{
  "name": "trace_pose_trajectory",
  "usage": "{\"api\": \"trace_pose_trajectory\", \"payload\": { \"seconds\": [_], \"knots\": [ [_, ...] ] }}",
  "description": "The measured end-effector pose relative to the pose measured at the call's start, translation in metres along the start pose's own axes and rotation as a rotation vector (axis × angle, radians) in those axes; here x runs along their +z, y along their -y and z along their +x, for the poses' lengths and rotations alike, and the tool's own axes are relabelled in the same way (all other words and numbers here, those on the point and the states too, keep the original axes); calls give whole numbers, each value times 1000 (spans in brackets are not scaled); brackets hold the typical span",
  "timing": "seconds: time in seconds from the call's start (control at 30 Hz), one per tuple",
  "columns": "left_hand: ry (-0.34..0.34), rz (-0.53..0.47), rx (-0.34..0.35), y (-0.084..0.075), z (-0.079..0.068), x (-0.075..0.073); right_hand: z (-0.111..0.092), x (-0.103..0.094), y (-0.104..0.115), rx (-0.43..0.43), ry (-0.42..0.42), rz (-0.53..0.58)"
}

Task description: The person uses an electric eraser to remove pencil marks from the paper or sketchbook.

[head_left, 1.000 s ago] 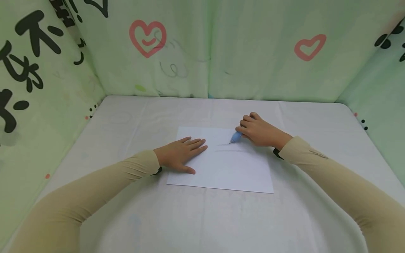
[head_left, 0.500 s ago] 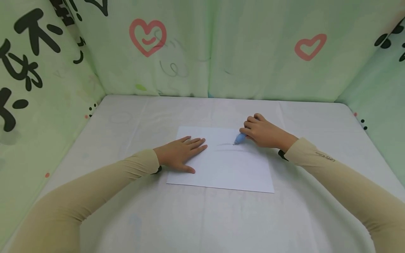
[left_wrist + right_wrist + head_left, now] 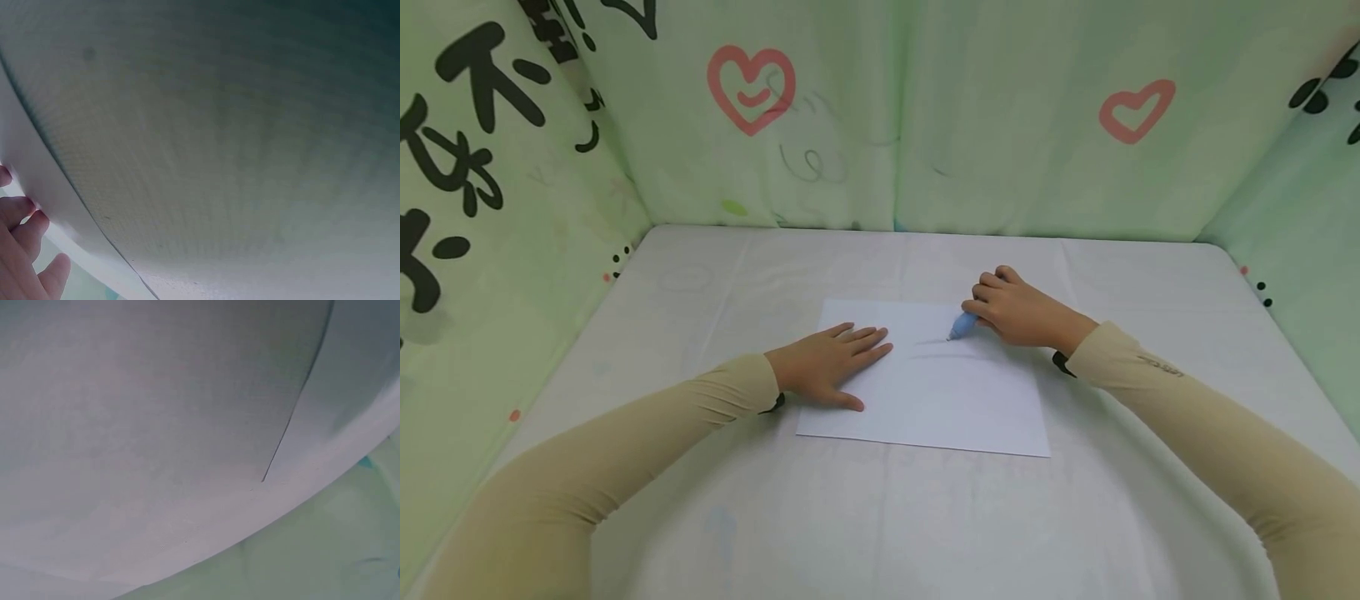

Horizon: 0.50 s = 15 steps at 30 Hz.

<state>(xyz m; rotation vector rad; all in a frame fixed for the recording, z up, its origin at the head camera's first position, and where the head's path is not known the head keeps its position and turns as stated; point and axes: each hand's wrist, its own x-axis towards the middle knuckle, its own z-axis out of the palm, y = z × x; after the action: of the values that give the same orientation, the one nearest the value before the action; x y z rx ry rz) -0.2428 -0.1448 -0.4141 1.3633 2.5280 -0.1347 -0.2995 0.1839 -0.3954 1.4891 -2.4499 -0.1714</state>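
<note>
Monitoring the right grip (image 3: 1018,312), clasped round the blue pen (image 3: 962,325), I note its slight shift toward the worktop's (image 3: 880,517) left edge, over paper (image 3: 940,400) beneath the spread left grip (image 3: 827,368), suggesting continued marking.

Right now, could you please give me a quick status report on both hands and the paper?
Left hand resting spread on white paper. Right hand gripping blue pen, pointed down at the paper. No obstruction visible around the pen.

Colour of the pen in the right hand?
Blue; the pen in the right hand shows best in the head view.
</note>
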Motion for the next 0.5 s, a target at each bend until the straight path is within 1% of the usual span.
{"api": "trace_pose_trajectory", "payload": {
  "seconds": [0.2,0.37,0.5],
  "knots": [
    [-1,-3,9,0,-1,-2,-5,-3,3,0,7,3],
    [-3,-6,10,0,0,1,0,-1,3,-10,-2,12],
    [-5,-7,9,1,1,2,5,-1,3,-1,12,15]
  ]
}}
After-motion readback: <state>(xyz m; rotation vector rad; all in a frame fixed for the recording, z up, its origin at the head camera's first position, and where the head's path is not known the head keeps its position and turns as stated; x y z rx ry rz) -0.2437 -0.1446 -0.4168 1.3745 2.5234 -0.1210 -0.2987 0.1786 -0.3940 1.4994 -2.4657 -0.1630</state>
